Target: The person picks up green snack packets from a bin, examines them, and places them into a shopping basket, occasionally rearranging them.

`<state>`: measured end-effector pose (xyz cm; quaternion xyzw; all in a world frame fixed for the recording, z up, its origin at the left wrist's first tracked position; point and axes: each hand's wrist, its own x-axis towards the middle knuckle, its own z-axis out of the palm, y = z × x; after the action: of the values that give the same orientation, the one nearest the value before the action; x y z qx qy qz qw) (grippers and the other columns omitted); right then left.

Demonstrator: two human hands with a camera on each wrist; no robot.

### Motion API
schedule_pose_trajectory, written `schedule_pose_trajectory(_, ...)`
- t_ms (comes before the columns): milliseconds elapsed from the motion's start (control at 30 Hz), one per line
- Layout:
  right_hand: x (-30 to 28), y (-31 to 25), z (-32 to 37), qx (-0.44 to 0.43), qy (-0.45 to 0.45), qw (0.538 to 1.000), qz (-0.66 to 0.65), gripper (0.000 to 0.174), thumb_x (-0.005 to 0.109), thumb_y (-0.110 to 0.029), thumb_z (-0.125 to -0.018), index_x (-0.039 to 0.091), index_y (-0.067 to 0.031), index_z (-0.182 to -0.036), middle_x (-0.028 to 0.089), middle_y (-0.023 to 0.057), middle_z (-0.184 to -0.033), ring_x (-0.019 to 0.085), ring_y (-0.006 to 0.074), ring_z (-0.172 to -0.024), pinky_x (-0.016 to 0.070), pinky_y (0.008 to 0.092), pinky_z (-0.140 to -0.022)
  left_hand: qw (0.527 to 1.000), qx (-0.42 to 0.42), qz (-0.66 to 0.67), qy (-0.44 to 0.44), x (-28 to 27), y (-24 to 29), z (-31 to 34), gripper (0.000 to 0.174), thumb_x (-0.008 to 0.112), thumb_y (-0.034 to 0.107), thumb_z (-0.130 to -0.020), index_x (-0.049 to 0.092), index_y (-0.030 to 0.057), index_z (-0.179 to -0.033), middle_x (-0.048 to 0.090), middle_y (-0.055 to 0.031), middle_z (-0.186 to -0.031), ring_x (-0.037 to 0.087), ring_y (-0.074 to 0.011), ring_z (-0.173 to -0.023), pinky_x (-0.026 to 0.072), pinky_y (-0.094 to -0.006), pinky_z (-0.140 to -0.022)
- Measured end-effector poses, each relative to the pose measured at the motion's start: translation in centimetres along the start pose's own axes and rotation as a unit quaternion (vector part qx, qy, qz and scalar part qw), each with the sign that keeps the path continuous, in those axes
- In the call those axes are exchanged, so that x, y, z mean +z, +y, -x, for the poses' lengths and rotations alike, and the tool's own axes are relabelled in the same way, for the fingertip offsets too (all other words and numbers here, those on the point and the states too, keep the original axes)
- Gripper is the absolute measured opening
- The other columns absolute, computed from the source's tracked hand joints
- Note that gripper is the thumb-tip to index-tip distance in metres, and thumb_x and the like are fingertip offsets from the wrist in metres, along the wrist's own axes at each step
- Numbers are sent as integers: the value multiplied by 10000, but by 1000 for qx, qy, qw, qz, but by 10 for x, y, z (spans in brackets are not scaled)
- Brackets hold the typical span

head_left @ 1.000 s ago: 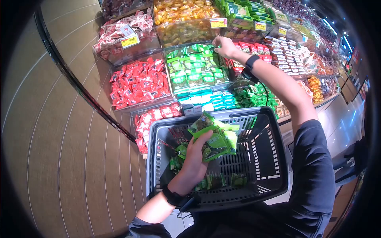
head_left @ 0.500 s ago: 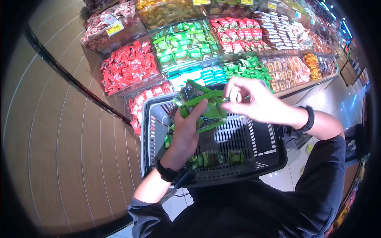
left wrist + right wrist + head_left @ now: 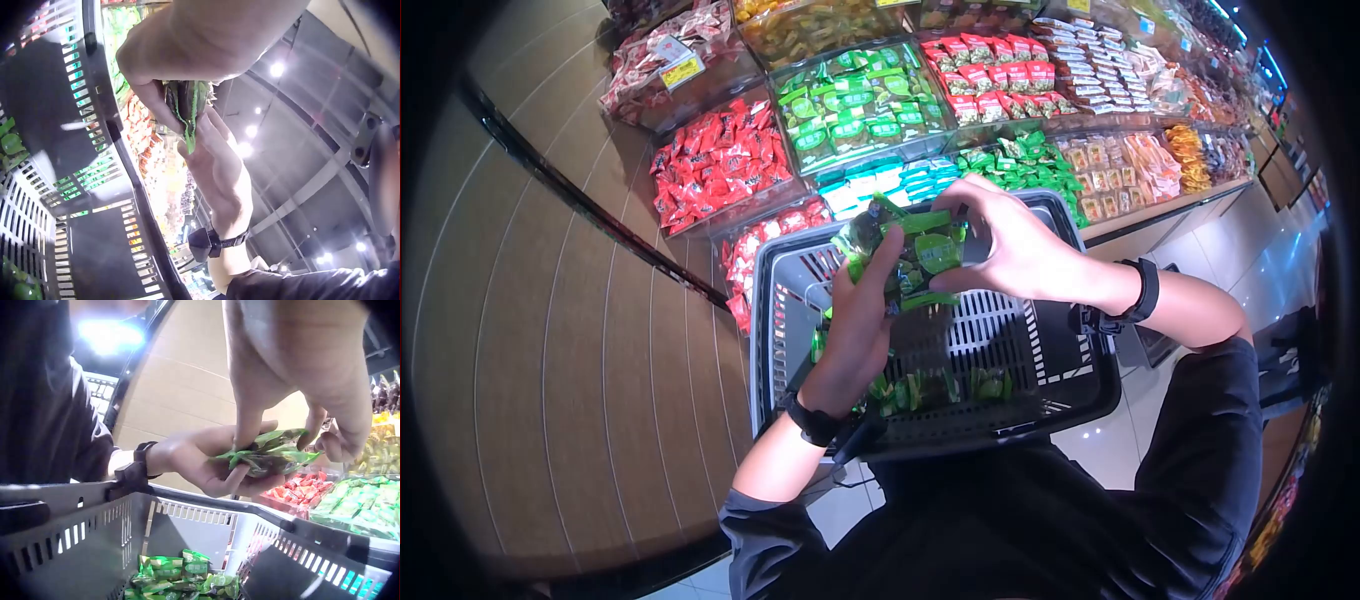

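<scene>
Over the basket, my left hand (image 3: 855,325) holds a small stack of green snack packets (image 3: 932,252), its thumb lying across the top. My right hand (image 3: 1025,245) grips the right side of the same stack, thumb at the near edge and fingers at the far edge. In the right wrist view the packets (image 3: 275,453) lie flat on the left hand's fingers (image 3: 234,481), with the right hand (image 3: 300,369) reaching down onto them from above. More green packets (image 3: 165,569) lie at the bottom of the grey slotted basket (image 3: 1065,320).
Beyond the basket stand stepped candy bins: red packets (image 3: 725,155), green packets (image 3: 855,105), red-and-white packets (image 3: 990,75), blue packets (image 3: 885,185) and dark green sweets (image 3: 1025,165). A wood-panelled surface (image 3: 570,330) runs along the left.
My right hand has come back from the bins to the stack in my left hand and now grips its edge. The view has tilted, and the basket sits slightly higher in it.
</scene>
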<state>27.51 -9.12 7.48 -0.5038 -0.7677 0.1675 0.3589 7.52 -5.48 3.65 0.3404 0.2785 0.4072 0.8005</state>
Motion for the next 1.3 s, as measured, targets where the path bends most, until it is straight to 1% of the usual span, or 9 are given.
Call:
schedule_pose_trajectory(167,-1,9,-5,89,-4,992,-94,419,879,-122,-723,605,-85,-1037,485,-58,-855,427,39,-734,375,228,-630,999,24,-26,-2,-3,-1,1,313,692,195,-967,605,35,-1221,701,-67,-1111,703,-152,-959,588,-308,-805)
schedule_pose_trajectory(367,-20,11,-41,189,-40,951,-241,178,753,-36,-861,628,-76,-981,520,-96,-791,475,1,-748,404,183,-687,999,30,-16,41,-9,-2,3,322,685,182,-970,603,49,-1251,687,-49,-1140,683,-149,-1005,583,-325,-829)
schedule_pose_trajectory(567,-52,57,-171,113,29,989,-86,130,713,-182,-937,649,-74,-970,613,-50,-831,515,34,-736,426,220,-649,999,15,5,41,-16,-2,0,303,661,182,-986,604,39,-1247,684,-50,-1142,677,-147,-1011,568,-316,-860)
schedule_pose_trajectory(800,-7,186,-325,79,121,989,23,243,860,-228,-771,759,-100,-952,745,58,-903,671,138,-832,530,312,-793,999,4,2,40,-8,5,6,322,681,181,-972,601,43,-1252,679,-41,-1159,654,-129,-1054,524,-308,-908)
schedule_pose_trajectory(900,11,200,-334,95,133,982,90,258,864,-249,-762,760,-113,-955,746,76,-921,698,167,-928,543,342,-871,999,-9,2,45,-11,5,8,350,688,188,-968,586,43,-1270,673,-42,-1177,644,-125,-1072,511,-305,-928)
schedule_pose_trajectory(1100,28,194,-336,151,114,982,1,252,848,-152,-771,748,-41,-974,738,91,-802,730,183,-711,577,313,-712,999,-20,11,29,-9,8,11,349,673,191,-978,579,40,-1278,669,-49,-1192,638,-125,-1090,503,-309,-952)
schedule_pose_trajectory(1167,29,192,-336,94,53,993,51,260,822,-130,-812,692,11,-988,703,70,-767,669,130,-690,546,300,-669,999,-24,17,24,-9,10,10,348,668,192,-981,578,40,-1281,669,-50,-1193,638,-126,-1091,504,-311,-953)
schedule_pose_trajectory(1200,27,191,-335,70,49,988,127,326,832,-160,-762,727,-26,-1040,742,122,-851,741,240,-799,575,337,-787,999,-33,27,22,-8,10,12,347,663,193,-984,576,40,-1283,668,-51,-1195,638,-128,-1092,504,-313,-955)
schedule_pose_trajectory(1300,23,191,-332,-40,124,966,222,367,816,-179,-763,711,-17,-1074,739,146,-925,726,292,-890,560,363,-845,999,-19,33,19,-9,10,12,349,655,194,-988,570,41,-1291,663,-52,-1202,637,-132,-1100,508,-312,-952)
